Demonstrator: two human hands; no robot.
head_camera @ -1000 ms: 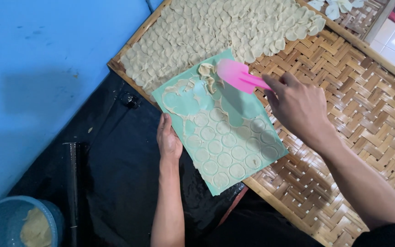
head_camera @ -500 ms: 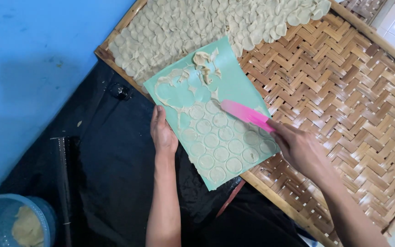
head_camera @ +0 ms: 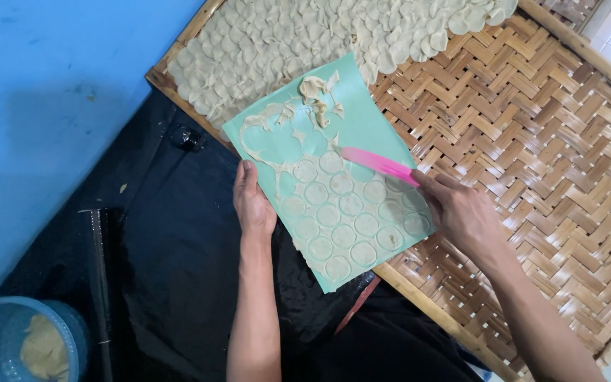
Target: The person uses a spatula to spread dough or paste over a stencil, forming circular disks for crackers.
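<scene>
**A:** Your right hand [head_camera: 461, 212] is closed around the handle of the pink spatula [head_camera: 376, 164], with the blade laid flat on the green sheet [head_camera: 362, 127] just above the rows of dough discs [head_camera: 348, 219]. What worries you there?

**B:** The angle. If you tip the blade too steeply, I judge its edge could dig into a disc and tear it rather than slide beneath it. The discs look thin and sit close together, some nearly touching, so a sideways slip could smear two into each other.

**A:** And your left hand [head_camera: 252, 205]?

**B:** It grips the sheet's left edge, thumb on top, fingers underneath where I cannot see them. The sheet is only half over the woven bamboo tray [head_camera: 532, 155]; its lower corner hangs past the tray's wooden rim above the black cloth [head_camera: 171, 269]. If you loosen that hold while pushing with the spatula, the sheet could swing or sag and discs could slide off onto the cloth.

**A:** Anything further out?

**B:** The dough scraps [head_camera: 312, 95] near the sheet's top could stick to the blade and drag. The laid-out pieces [head_camera: 305, 42] at the tray's far end lie just beside the sheet's top edge; a shove forward could ruffle them. The blue bucket [head_camera: 15, 346] is well apart.
</scene>
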